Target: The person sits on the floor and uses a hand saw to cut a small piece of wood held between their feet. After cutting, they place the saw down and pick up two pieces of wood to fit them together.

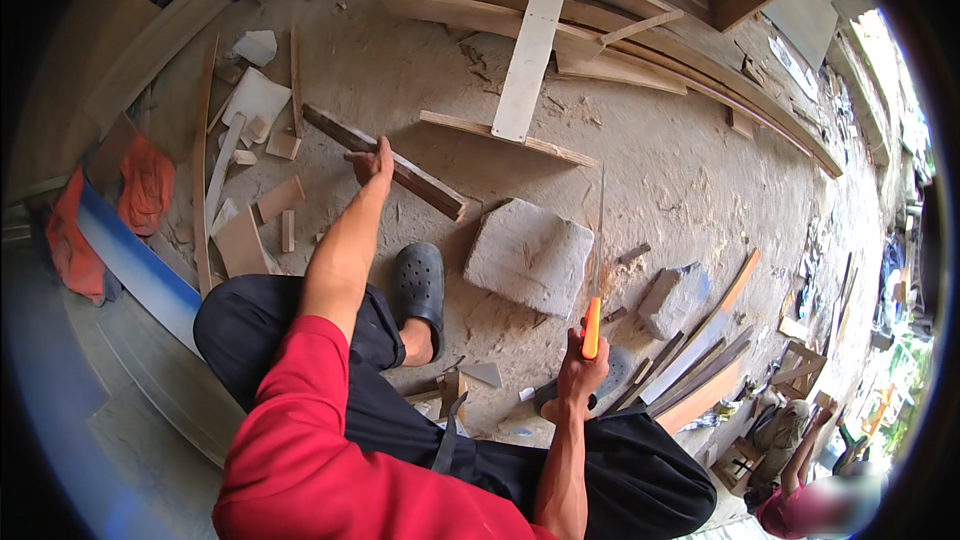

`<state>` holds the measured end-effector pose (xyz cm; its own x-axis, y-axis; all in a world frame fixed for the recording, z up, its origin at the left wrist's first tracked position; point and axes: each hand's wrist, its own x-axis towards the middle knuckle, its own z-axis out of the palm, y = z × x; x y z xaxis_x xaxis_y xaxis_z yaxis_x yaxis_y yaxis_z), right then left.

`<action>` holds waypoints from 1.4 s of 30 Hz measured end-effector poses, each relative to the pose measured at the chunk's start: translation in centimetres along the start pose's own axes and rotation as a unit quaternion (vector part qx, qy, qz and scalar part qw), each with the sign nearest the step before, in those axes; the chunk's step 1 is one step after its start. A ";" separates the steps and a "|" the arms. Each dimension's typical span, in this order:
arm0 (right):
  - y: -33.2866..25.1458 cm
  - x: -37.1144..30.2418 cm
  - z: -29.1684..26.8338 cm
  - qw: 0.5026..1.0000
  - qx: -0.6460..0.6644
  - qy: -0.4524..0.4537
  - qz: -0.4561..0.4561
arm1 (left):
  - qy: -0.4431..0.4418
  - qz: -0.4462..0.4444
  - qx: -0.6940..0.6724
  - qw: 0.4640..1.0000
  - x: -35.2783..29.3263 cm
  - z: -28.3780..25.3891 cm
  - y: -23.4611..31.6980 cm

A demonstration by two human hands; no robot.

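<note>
Orange-handled saw (593,312) in right fingers (574,346).

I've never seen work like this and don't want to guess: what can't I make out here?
All in the head view:
- Teeth of the orange-handled saw: the blade shows nearly edge-on, too thin to tell.
- Part of the dark wooden beam: covered by the left hand.
- Much of the right shoe: behind the right hand and wrist.
- The co-worker: head blurred; anything in the hands is too small.
</note>
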<state>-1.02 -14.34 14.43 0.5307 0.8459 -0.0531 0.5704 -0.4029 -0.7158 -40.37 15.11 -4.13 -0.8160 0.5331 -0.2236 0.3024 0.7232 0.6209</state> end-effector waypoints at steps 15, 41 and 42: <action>-1.2 -1.3 -0.3 0.992 0.121 0.021 0.035 | -0.065 0.193 0.049 0.978 -4.9 -5.7 9.0; -0.3 -3.6 1.4 0.997 -0.008 -0.064 0.033 | -0.192 0.098 0.133 0.967 -2.6 -1.2 4.7; -0.8 -3.6 1.3 0.995 0.004 -0.074 0.059 | -0.189 0.110 0.139 0.966 -2.0 -1.3 4.5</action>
<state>-4.22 -16.64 14.24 0.4958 0.8349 -0.2390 0.5038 -0.5006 -0.7040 -37.99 16.71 0.10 -0.4936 0.7723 -0.3999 0.6116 0.6352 0.4717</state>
